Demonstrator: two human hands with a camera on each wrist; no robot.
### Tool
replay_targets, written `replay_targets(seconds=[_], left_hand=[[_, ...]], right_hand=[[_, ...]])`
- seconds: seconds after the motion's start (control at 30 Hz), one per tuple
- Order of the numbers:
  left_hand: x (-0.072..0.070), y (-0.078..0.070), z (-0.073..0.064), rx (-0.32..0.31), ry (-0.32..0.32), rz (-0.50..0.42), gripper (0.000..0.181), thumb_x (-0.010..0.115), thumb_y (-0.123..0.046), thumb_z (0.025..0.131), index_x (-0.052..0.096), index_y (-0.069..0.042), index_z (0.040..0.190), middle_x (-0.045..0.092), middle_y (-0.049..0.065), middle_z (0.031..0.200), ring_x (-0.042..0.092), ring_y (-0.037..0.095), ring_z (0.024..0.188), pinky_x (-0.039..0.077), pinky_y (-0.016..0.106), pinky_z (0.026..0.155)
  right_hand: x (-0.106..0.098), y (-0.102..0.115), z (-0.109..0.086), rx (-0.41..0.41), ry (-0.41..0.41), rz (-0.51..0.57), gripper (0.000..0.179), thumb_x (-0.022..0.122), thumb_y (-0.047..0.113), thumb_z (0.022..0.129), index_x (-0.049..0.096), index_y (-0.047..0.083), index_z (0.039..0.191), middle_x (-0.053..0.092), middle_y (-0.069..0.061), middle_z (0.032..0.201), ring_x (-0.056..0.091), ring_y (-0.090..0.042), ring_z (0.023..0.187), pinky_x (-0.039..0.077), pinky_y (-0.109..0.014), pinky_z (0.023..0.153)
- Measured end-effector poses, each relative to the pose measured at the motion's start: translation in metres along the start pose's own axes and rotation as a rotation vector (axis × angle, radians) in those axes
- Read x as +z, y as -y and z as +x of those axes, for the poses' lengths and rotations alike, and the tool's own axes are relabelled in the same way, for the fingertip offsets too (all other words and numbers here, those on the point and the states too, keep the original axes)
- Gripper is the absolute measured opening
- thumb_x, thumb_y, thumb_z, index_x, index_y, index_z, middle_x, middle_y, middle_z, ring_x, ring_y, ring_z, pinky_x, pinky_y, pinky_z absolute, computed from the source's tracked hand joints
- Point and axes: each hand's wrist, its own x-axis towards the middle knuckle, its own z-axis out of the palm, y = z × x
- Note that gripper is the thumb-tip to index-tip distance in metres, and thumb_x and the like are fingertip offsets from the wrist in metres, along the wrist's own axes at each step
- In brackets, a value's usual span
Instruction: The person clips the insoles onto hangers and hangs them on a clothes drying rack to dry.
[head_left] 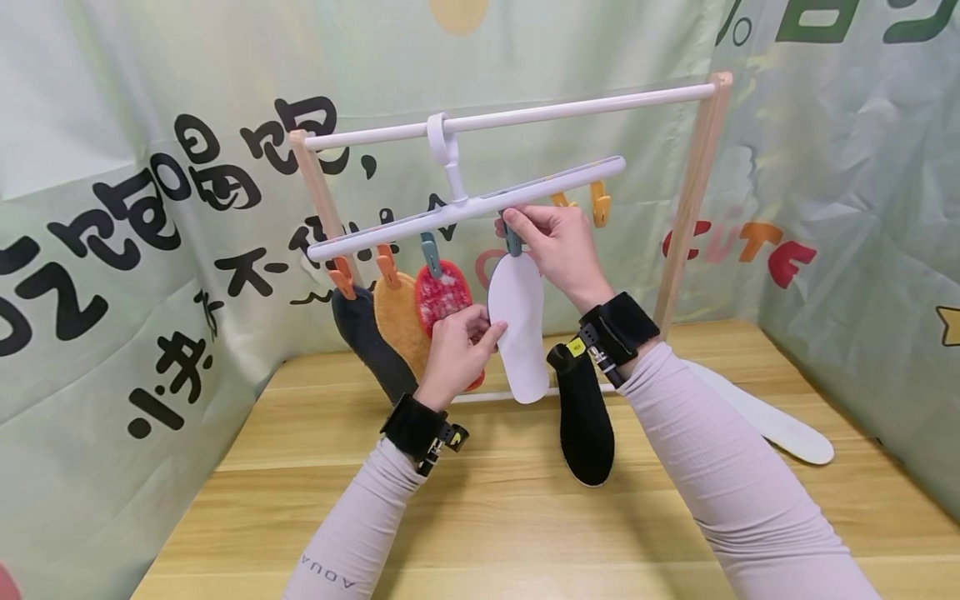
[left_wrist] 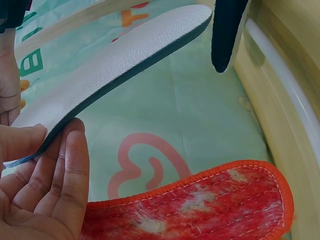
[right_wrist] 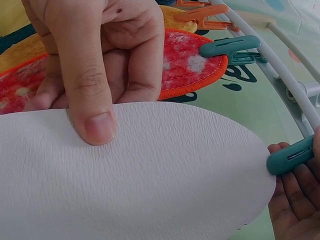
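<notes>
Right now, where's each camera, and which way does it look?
Head: on the head, facing forward and down at the white insole; left hand, right hand and sleeves show.
Left wrist: worn there, facing the left hand pinching the white insole; part of the right hand shows.
Right wrist: worn there, facing the white insole and teal clip; both hands show.
Shared by both wrist views: white insole, red insole.

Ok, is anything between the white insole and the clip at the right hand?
Nothing visible: the top end of the white insole, held by the left hand, meets the teal clip in the right hand.
</notes>
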Motion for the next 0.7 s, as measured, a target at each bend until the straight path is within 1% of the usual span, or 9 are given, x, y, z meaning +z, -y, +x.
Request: replay_targets(seconds=[0.17, 0.23, 0.43, 0.7], left_hand=[[0.0002, -0.0003, 0.0005, 0.0, -0.001, 0.004, 0.015, 0.078, -0.019, 0.1, 0.074, -0.006, 0.096, 0.079, 0.008, 0.082, 0.072, 0.016, 0.069, 0.058, 0.03, 0.068], [0.0005, 0.0, 0.0009, 0.0, 0.0, 0.007, 0.015, 0.078, -0.019, 0.1, 0.074, -0.005, 0.096, 0.079, 0.008, 0.082, 0.072, 0.016, 0.069, 0.058, 0.03, 0.068], [0.0008, 0.0003, 0.0018, -0.009, 0.005, 0.004, 0.015, 0.077, -0.02, 0.101, 0.074, -0.006, 0.097, 0.078, 0.008, 0.082, 0.072, 0.016, 0.069, 0.058, 0.03, 0.067], [-0.0005, -0.0008, 0.0023, -0.016, 0.005, -0.006, 0.016, 0.078, -0.021, 0.101, 0.074, -0.006, 0.098, 0.078, 0.008, 0.082, 0.072, 0.016, 0.07, 0.059, 0.031, 0.067]], right_hand=[[0.0004, 0.0, -0.0006, 0.004, 0.005, 0.01, 0.024, 0.073, 0.026, 0.104, 0.085, 0.006, 0.111, 0.083, -0.015, 0.103, 0.074, -0.008, 0.1, 0.054, -0.02, 0.083], [0.0003, 0.0, -0.0009, 0.007, 0.006, 0.009, 0.024, 0.073, 0.026, 0.104, 0.085, 0.006, 0.111, 0.083, -0.015, 0.104, 0.075, -0.009, 0.102, 0.054, -0.021, 0.084], [0.0, 0.0003, -0.0013, 0.004, 0.005, 0.011, 0.024, 0.073, 0.025, 0.104, 0.084, 0.005, 0.112, 0.083, -0.016, 0.104, 0.075, -0.01, 0.102, 0.054, -0.021, 0.085], [0.0001, -0.0008, -0.0009, 0.0, 0.003, 0.004, 0.024, 0.073, 0.025, 0.104, 0.084, 0.005, 0.111, 0.083, -0.016, 0.103, 0.074, -0.009, 0.1, 0.054, -0.022, 0.084]])
